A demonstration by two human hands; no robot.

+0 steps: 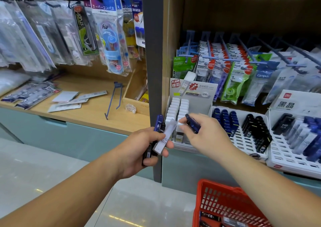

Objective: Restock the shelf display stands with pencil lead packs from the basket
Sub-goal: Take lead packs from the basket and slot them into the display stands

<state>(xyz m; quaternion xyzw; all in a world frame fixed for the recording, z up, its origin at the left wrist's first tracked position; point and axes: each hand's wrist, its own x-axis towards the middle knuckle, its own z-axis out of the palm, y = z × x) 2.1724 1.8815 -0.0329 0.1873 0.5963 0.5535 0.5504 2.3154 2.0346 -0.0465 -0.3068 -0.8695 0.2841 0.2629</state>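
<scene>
The red basket [213, 209] sits nearest, holding more stock. The left hand [139, 150] grips several lead packs [162, 138]; the right hand [203, 134] pinches one blue pack [192, 122]. This looks like sorting. Next, it probably slots beside the blue rows [225, 120] in the white stand [243, 140] beyond.

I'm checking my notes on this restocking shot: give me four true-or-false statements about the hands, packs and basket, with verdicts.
1. The left hand holds several lead packs. True.
2. The right hand holds a white pack. False: it pinches a dark blue pack.
3. The red basket is empty. False: dark packs lie inside.
4. Blue packs and black packs stand in the white slotted stand. True.
</scene>
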